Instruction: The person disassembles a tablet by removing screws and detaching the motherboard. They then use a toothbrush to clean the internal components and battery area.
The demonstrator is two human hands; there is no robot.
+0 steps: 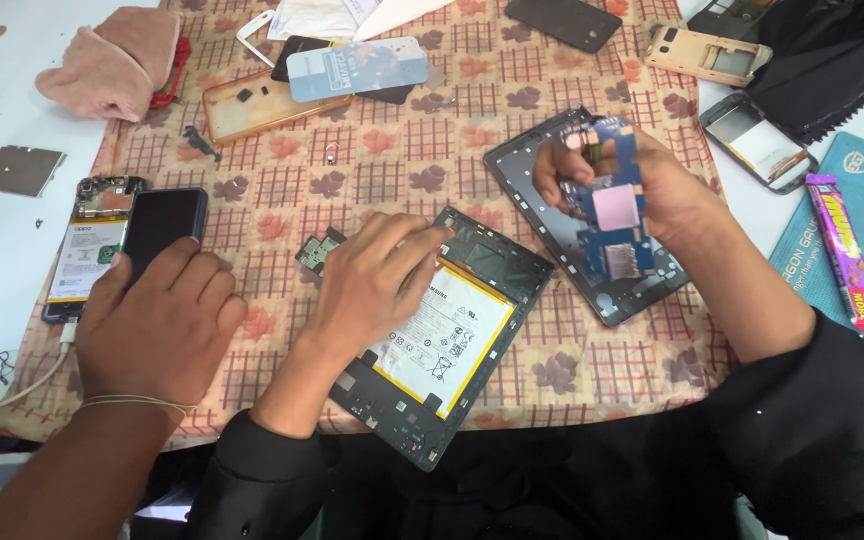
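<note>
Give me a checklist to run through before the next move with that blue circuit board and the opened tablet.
1. Right hand grips the blue circuit board: ok.
2. Left hand steadies the opened tablet: ok.
3. Tablet battery flat in its frame: ok.
4. Board connectors undamaged: cannot tell.
5. Table around the tablet free of loose parts: not ok; small green board beside it.
6. Co-worker's hand away from the tablet: ok.
</note>
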